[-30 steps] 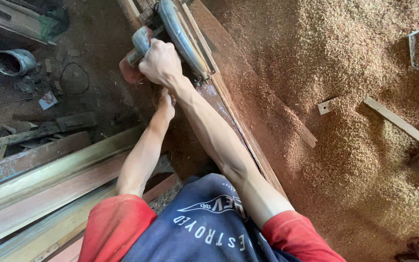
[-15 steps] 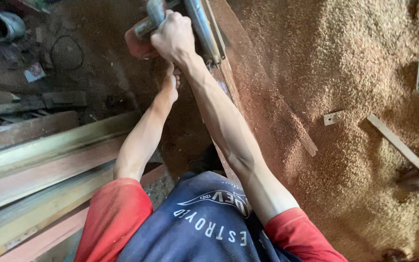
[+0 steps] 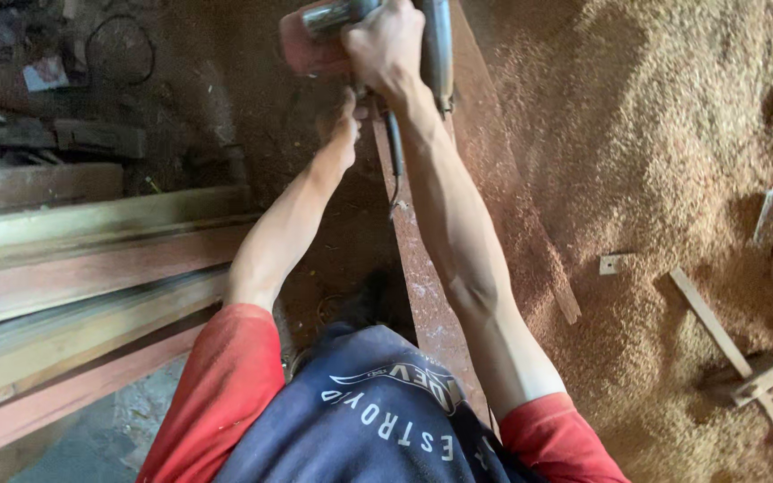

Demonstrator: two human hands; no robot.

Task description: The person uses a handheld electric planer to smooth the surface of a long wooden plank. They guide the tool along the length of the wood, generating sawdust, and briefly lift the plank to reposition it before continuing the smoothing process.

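Note:
My right hand (image 3: pixel 388 46) is stretched out at the top of the view, shut on the grey handle of a red and grey power planer (image 3: pixel 315 38). The tool rests on a long reddish wooden plank (image 3: pixel 422 286) that runs from my body away to the top edge. Just below the tool, my left hand (image 3: pixel 344 123) reaches under it beside the plank; its fingers are hidden, so I cannot see what it holds. A dark power cord (image 3: pixel 395 161) hangs down from the planer along the plank.
A deep heap of sawdust (image 3: pixel 673 134) covers the floor on the right, with loose wood strips (image 3: pixel 734 356) and small offcuts (image 3: pixel 612 263) on it. Stacked long timbers (image 3: pixel 73 268) lie on the left. Scrap and a coiled wire (image 3: pixel 118 49) lie at the top left.
My right hand has pushed the planer farther away along the plank, toward the top of the view. My left hand followed beneath it. The view has shifted with them.

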